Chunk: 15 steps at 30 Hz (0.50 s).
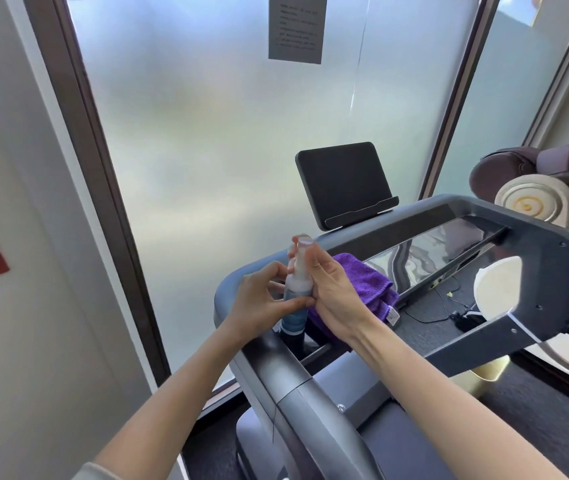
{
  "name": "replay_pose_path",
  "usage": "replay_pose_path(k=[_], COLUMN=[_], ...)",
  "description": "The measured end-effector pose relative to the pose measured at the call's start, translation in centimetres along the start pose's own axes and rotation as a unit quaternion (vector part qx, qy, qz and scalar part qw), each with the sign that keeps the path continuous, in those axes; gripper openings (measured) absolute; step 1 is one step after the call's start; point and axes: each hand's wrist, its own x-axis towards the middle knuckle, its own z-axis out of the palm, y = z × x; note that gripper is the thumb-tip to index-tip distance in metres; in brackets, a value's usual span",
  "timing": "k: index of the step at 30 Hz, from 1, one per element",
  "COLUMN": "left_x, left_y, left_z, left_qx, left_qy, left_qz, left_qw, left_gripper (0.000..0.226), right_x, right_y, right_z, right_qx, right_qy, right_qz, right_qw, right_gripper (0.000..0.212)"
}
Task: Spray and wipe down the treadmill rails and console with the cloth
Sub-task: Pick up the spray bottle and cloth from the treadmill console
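Item: spray bottle (296, 299). Small, slim, pale upper body with a blue lower part, clear cap on top. It stands upright in a recess at the left corner of the treadmill console (428, 251), just in front of the cloth.

Hold: my left hand (258, 303) pinches the bottle's middle between thumb and fingertips. My right hand (328, 289) wraps the upper part, fingers curled up toward the cap. Neither hand is free.

Handling, as I judge it: light, rigid plastic, smooth and likely slippery if wet. The narrow body suits a one-hand grip around the middle, forefinger left for the nozzle. The cap looks like it pulls or twists off; I steady the base low while working the top.

Item: cloth (362, 285). Purple, folded, plush, with a small tag at one corner. It lies on the console's left end, touching the bottle's far side. Soft, limp and light by the look of it; best bunched in the palm, not lifted by an edge.

Item: left rail (296, 379). Grey, smooth, rounded, running from the console toward me beneath my left forearm.
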Motion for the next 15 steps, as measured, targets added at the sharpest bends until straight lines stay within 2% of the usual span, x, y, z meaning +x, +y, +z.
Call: replay_pose_path(k=[4, 8, 10, 12, 13, 15], left_x=[0.3, -0.7, -1.2, -1.5, -1.6, -1.7], left_y=[0.4, 0.6, 1.0, 1.6, 2.0, 2.5], left_z=[-0.4, -0.4, -1.0, -2.0, -2.5, -3.6], left_qx=[0.011, -0.02, -0.04, -0.054, -0.056, -0.056], left_qy=[-0.02, 0.016, 0.033, 0.054, 0.063, 0.073], left_qz=[0.004, -0.022, -0.029, -0.026, -0.023, -0.018], left_qw=[1.0, 0.999, 0.998, 0.997, 0.996, 0.996], left_gripper=[0.041, 0.034, 0.034, 0.034, 0.034, 0.035], right_x=[0.2, 1.2, 1.4, 1.2, 1.0, 0.8], right_y=[-1.1, -2.7, -3.3, -3.9, -4.0, -3.8], right_z=[-0.8, -1.6, -2.4, -3.1, -3.5, -3.8], right_qx=[0.027, 0.054, 0.023, -0.117, -0.229, -0.455], right_qy=[-0.01, 0.006, 0.018, 0.027, 0.029, 0.015], right_qz=[0.019, -0.006, -0.006, 0.014, 0.027, 0.039], right_qw=[0.999, 0.998, 1.0, 0.993, 0.973, 0.889], right_gripper=[0.037, 0.038, 0.034, 0.032, 0.032, 0.028])
